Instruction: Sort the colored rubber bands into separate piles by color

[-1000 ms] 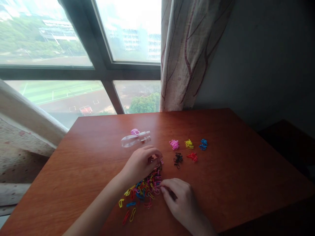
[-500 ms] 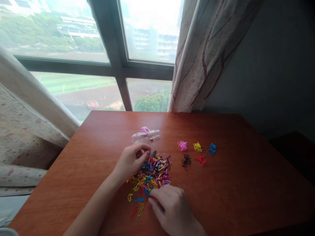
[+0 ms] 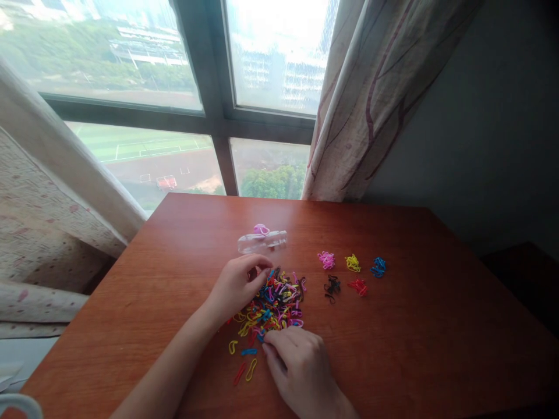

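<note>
A mixed pile of small rubber bands (image 3: 279, 299) in yellow, red, blue, pink and black lies on the brown table. At its upper left edge my left hand (image 3: 240, 282) has thumb and forefinger curled together; whatever they pinch is too small to make out. My right hand (image 3: 303, 364) rests at the near edge of the pile, fingers closed, tips beside a blue band. What sits between those tips is hidden. Left of the right hand lie a loose yellow band (image 3: 251, 370), a red band (image 3: 239, 373) and a blue band (image 3: 248, 351).
Single-colour heaps lie to the right: pink (image 3: 326, 260), yellow (image 3: 353, 263), blue (image 3: 378, 267), black (image 3: 332, 286) and red (image 3: 358, 287). Behind the pile is a clear plastic container (image 3: 262, 241) with a pink-purple piece (image 3: 261, 230). A window and curtains (image 3: 349, 116) stand beyond the table (image 3: 414, 337).
The view has shifted slightly, moving the table a little rightward. Both hands stay at the pile with nearly the same pose; the right fingertips have moved slightly up along its near edge.
</note>
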A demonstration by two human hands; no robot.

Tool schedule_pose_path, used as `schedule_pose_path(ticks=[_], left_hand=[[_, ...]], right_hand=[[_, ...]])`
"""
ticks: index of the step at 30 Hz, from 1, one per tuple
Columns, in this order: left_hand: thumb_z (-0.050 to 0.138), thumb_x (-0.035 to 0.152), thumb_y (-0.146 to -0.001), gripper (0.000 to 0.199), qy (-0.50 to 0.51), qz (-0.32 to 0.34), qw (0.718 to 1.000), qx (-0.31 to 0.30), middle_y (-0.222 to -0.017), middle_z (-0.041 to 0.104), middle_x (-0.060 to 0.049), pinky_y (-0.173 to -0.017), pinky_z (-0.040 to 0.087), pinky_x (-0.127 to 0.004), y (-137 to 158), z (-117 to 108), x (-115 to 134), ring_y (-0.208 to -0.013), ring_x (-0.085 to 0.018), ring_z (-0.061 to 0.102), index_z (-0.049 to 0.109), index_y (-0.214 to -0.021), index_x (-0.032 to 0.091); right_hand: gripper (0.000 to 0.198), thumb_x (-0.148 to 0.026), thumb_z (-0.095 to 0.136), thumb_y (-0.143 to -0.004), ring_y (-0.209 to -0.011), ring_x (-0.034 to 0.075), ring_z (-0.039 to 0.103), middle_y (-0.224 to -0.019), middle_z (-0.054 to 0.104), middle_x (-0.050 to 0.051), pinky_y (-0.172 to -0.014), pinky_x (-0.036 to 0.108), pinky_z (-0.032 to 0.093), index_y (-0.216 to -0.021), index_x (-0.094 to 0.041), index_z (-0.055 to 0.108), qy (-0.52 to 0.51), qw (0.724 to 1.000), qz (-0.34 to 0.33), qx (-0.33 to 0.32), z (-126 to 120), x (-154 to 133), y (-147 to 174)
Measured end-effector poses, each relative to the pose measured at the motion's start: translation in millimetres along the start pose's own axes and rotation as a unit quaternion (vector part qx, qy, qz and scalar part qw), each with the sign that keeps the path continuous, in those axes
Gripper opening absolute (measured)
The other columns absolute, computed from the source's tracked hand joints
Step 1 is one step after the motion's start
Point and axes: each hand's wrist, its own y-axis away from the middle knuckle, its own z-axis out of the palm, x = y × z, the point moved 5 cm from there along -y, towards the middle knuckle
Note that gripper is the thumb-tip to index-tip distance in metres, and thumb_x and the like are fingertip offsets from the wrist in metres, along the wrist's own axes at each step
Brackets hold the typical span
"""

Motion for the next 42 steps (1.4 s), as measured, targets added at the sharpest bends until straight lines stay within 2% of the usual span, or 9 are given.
schedule_pose_path(ticks=[9,13,16,19,25,29,34,42], left_hand=[[0.056,0.018,-0.085,0.015,-0.010,-0.001,1.000,-0.008,-0.069,0.066,-0.001,-0.051,0.039,-0.019,0.3,2.2,-2.5,-0.055,-0.010,0.048,0.071,-0.087,0.015],[0.057,0.019,-0.085,0.016,-0.003,-0.004,1.000,-0.009,-0.069,0.066,-0.001,-0.051,0.040,-0.019,0.4,1.6,-3.0,-0.055,-0.011,0.050,0.071,-0.088,0.015],[0.057,0.021,-0.085,0.016,0.006,-0.011,1.000,-0.006,-0.068,0.066,0.000,-0.051,0.040,-0.019,0.0,-1.3,-2.4,-0.056,-0.011,0.051,0.072,-0.088,0.015],[0.056,0.021,-0.086,0.017,0.007,-0.017,1.000,-0.011,-0.070,0.067,-0.001,-0.051,0.040,-0.020,-0.4,-2.5,-1.9,-0.056,-0.011,0.051,0.072,-0.088,0.015],[0.057,0.022,-0.087,0.016,0.008,-0.012,0.999,-0.028,-0.068,0.065,-0.001,-0.050,0.038,-0.019,0.0,1.1,-3.0,-0.055,-0.011,0.049,0.071,-0.089,0.015],[0.058,0.023,-0.087,0.016,0.008,-0.013,1.000,-0.027,-0.064,0.062,0.001,-0.047,0.037,-0.018,0.5,2.1,-3.6,-0.053,-0.010,0.048,0.072,-0.089,0.016],[0.058,0.025,-0.087,0.017,0.005,-0.015,0.999,-0.028,-0.065,0.063,0.000,-0.047,0.036,-0.019,0.4,2.4,-4.4,-0.053,-0.010,0.048,0.072,-0.091,0.015],[0.057,0.024,-0.087,0.018,-0.001,-0.016,0.999,-0.039,-0.069,0.066,-0.001,-0.053,0.038,-0.021,0.3,2.6,-4.6,-0.057,-0.012,0.050,0.072,-0.091,0.015]], right_hand=[[0.020,-0.019,0.051,-0.093,-0.058,0.015,0.062,-0.067,0.068,0.000,-0.057,0.024,0.043,-0.083,-0.023,0.067,-0.062,0.997,-0.002,0.055,-19.6,-1.0,2.5],[0.018,-0.026,0.054,-0.094,-0.056,0.014,0.061,-0.065,0.067,0.000,-0.054,0.023,0.046,-0.085,-0.022,0.070,-0.087,0.993,0.040,0.075,-30.9,15.4,4.7],[0.021,-0.032,0.057,-0.094,-0.050,0.013,0.058,-0.062,0.065,0.000,-0.050,0.021,0.046,-0.084,-0.021,0.072,-0.083,0.987,0.092,0.104,-45.7,40.7,8.1],[0.023,-0.037,0.059,-0.093,-0.050,0.013,0.056,-0.060,0.063,-0.001,-0.050,0.021,0.046,-0.084,-0.020,0.072,-0.041,0.977,0.136,0.159,-71.1,76.1,13.5],[0.036,-0.050,0.059,-0.090,-0.056,0.015,0.057,-0.064,0.063,0.002,-0.054,0.024,0.047,-0.088,-0.018,0.074,0.079,0.938,0.218,0.257,-134.2,157.7,26.0],[0.044,-0.056,0.057,-0.088,-0.054,0.015,0.055,-0.062,0.061,0.002,-0.053,0.024,0.044,-0.088,-0.016,0.074,0.143,0.916,0.246,0.282,-162.3,192.8,25.7],[0.050,-0.060,0.052,-0.087,-0.052,0.016,0.055,-0.060,0.060,0.003,-0.052,0.025,0.041,-0.086,-0.015,0.075,0.178,0.914,0.257,0.259,-167.9,209.4,20.5],[0.049,-0.058,0.052,-0.087,-0.054,0.017,0.057,-0.062,0.061,0.003,-0.053,0.025,0.042,-0.092,-0.015,0.075,0.182,0.912,0.264,0.257,-166.9,210.1,21.1]])
